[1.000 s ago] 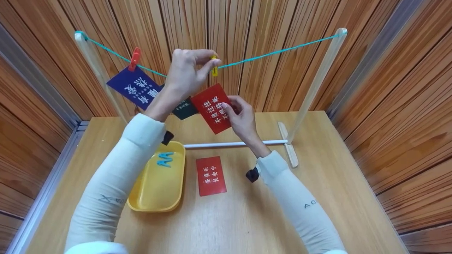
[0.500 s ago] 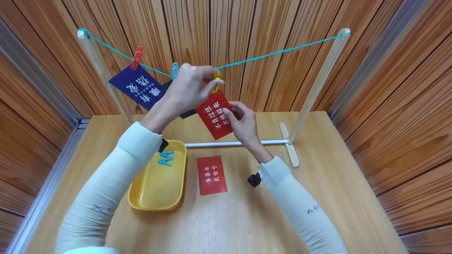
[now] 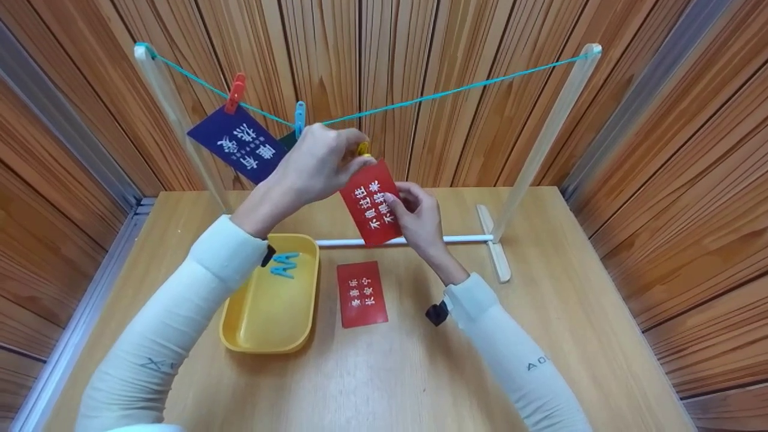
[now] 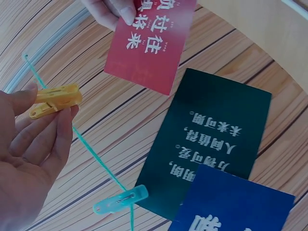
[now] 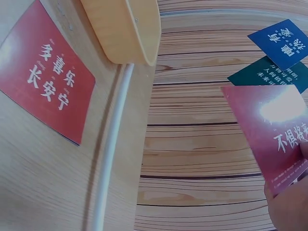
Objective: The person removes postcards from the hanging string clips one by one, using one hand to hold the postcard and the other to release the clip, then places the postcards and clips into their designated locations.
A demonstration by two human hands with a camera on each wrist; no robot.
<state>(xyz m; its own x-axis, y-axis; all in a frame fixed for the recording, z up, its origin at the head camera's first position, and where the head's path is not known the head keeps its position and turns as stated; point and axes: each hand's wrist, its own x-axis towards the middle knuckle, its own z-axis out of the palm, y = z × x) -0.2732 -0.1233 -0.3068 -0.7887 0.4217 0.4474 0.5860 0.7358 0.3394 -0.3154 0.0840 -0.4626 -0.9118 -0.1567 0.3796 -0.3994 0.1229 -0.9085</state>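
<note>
Between thumb and fingertips my left hand [image 3: 318,159] pinches a yellow clothespin [image 4: 57,100]. The left wrist view shows the clothespin beside the teal string [image 4: 96,156], apart from the red card [image 4: 151,57]. My right hand [image 3: 420,216] holds that card by its right edge, tilted, below the string in the head view. A navy card [image 3: 240,144] hangs from the string at left under a red clothespin [image 3: 236,94]. By a light-blue clothespin [image 3: 299,118] hangs a dark green card [image 4: 207,144], mostly hidden behind my left hand in the head view.
Two wooden posts [image 3: 546,144] hold up the string, with a white rod [image 3: 456,239] low between them. A yellow tray [image 3: 270,345] with blue clothespins [image 3: 285,264] stands at left on the table. Another red card [image 3: 362,294] lies beside it.
My left hand has come down from the string with the yellow clothespin, towards the red card's upper end. My right hand and its card have sunk slightly.
</note>
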